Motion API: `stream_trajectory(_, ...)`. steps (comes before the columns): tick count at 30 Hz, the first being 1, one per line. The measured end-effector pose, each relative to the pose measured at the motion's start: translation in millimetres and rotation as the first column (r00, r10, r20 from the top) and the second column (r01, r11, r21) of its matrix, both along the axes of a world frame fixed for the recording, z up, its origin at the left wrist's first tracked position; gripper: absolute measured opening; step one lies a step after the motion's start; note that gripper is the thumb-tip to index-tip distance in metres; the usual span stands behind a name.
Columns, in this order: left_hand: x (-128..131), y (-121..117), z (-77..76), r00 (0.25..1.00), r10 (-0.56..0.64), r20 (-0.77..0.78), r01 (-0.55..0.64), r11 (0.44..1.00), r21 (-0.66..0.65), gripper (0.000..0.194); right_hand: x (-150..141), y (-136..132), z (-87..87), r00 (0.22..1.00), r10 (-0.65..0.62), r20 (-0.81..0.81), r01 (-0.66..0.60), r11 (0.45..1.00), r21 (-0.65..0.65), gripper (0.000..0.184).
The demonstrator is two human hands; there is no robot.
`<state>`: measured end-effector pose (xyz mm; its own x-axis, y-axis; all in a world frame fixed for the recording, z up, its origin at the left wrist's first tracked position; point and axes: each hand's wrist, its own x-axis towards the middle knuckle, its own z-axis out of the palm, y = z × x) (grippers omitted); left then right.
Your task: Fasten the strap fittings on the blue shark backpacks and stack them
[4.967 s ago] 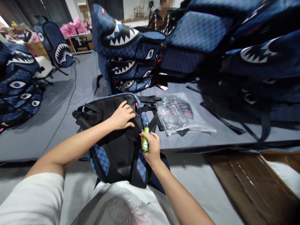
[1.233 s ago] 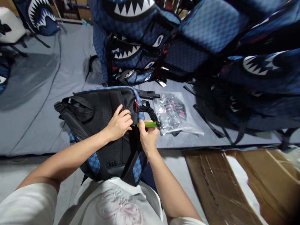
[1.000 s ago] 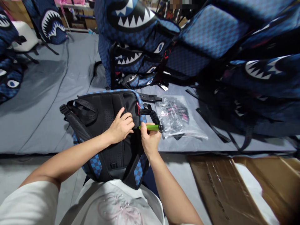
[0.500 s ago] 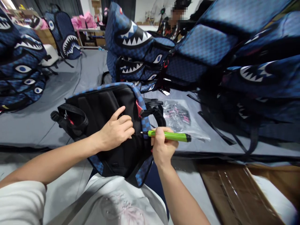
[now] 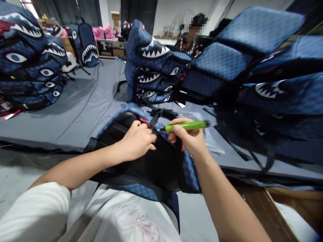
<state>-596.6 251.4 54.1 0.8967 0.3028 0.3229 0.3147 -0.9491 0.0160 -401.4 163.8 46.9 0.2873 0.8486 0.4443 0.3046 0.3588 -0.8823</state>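
A black backpack (image 5: 151, 164) with blue checkered trim leans against my lap, its back panel facing me. My left hand (image 5: 137, 141) is closed, pinching the bag's top edge near a small red tab. My right hand (image 5: 191, 139) grips a green pen-like tool (image 5: 186, 126), held level, with its dark tip pointing left at the spot the left hand holds. The bag's black straps (image 5: 161, 112) bunch just beyond the hands.
Blue shark-face backpacks are piled at the left (image 5: 30, 77), centre (image 5: 153, 74) and right (image 5: 264, 84) on a grey padded table (image 5: 83, 107). A clear plastic bag (image 5: 214, 144) lies behind my right hand. A person (image 5: 191, 37) sits beyond the piles. Brown cardboard (image 5: 285, 211) lies lower right.
The backpack has tipped up toward me. Both hands have risen to its top edge, and the green tool has swung from lying beside the bag to pointing at the top seam.
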Motion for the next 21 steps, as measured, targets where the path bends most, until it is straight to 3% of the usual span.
stream_trajectory(2, -2, 25, -19.7, 0.996, 0.047, -0.072, -0.051, 0.997, -0.059, 0.019, 10, 2, -27.2, 0.997, 0.042, -0.057, -0.049, 0.99, -0.131, 0.042)
stream_trajectory(4, -8, 45, -27.6, 0.997, 0.044, -0.057, -0.047, 0.997, -0.062, 0.022, 12, -1, -48.4, 0.999, 0.009, -0.046, -0.015, 0.992, -0.126, 0.046)
stream_trajectory(8, -13, 65, -13.9, 0.986, 0.031, 0.162, -0.05, 0.993, 0.11, 0.026, -10, -6, -66.3, 0.974, -0.081, 0.212, 0.073, 0.996, 0.047, 0.037)
stream_trajectory(10, -6, 75, -6.6, 0.984, 0.067, 0.166, -0.09, 0.988, 0.13, 0.06, -25, 1, -71.1, 0.919, -0.135, 0.371, 0.097, 0.988, 0.119, 0.037)
stream_trajectory(13, 16, 93, -6.4, 0.993, 0.106, -0.054, -0.103, 0.993, 0.049, 0.091, -42, 21, -83.2, 0.808, -0.254, 0.531, 0.174, 0.965, 0.197, 0.037)
stream_trajectory(15, 34, 106, -12.3, 0.974, 0.159, -0.162, -0.151, 0.987, 0.062, 0.086, -51, 31, -93.0, 0.772, -0.315, 0.552, 0.219, 0.947, 0.234, 0.035)
stream_trajectory(17, 50, 117, -21.1, 0.959, 0.196, -0.206, -0.18, 0.979, 0.094, 0.072, -58, 33, -101.3, 0.794, -0.309, 0.523, 0.212, 0.948, 0.238, 0.033)
stream_trajectory(21, 70, 130, -39.4, 0.961, 0.116, -0.253, -0.1, 0.992, 0.074, 0.059, -58, 20, -109.9, 0.81, -0.212, 0.547, 0.132, 0.974, 0.183, 0.031)
